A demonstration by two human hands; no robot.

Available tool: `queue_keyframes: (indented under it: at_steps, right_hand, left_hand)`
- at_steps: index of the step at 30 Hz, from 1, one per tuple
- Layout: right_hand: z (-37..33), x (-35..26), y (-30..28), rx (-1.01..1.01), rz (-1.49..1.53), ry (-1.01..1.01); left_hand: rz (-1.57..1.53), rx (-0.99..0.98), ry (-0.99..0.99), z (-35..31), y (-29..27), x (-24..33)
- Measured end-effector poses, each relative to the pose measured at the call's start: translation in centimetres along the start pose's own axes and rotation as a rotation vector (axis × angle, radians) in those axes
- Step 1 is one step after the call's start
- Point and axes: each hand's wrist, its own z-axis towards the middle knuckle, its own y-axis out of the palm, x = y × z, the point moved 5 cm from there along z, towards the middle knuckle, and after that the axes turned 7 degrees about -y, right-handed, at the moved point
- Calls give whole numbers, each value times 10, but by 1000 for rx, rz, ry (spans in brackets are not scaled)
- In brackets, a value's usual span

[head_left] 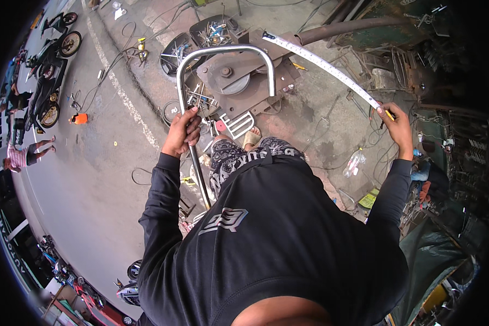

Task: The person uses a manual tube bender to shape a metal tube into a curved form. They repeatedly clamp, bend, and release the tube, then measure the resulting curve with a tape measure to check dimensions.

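Observation:
My left hand [183, 132] is closed round one leg of a shiny bent metal tube [223, 49]. The tube runs up from beside my leg, bends over at the top and comes down in a short leg on the right. Out to the right, my right hand [395, 125] grips a tape measure [326, 67] whose white blade arcs up and left, its hooked end close to the tube's upper right bend. Below the tube stands a rusty steel bending machine [226, 81] with a round die and a bolt.
Two dark bins [216, 31] of tools and metal bits sit behind the machine. A white metal grille [239, 125] lies by my foot. A plastic bottle [354, 163] rests on the ground at right. Cables cross the pavement. Motorcycles [51, 92] and a person [30, 156] are at far left.

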Motion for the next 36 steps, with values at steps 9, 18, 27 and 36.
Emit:
queue_keyframes:
  at_steps: [9, 18, 27, 36]
  right_hand:
    - [34, 60, -34, -95, -149, -65]
    - [187, 26, -36, -233, -274, -425]
    - [321, -3, 15, -508, -344, -570]
    - [348, -21, 44, -645, -345, -599]
  left_hand:
    - [-242, -78, -1, 43, 83, -103]
    - [-276, -39, 57, 90, 141, -104]
    - [-485, 53, 76, 122, 163, -88]
    - [-496, 130, -12, 109, 173, -83]
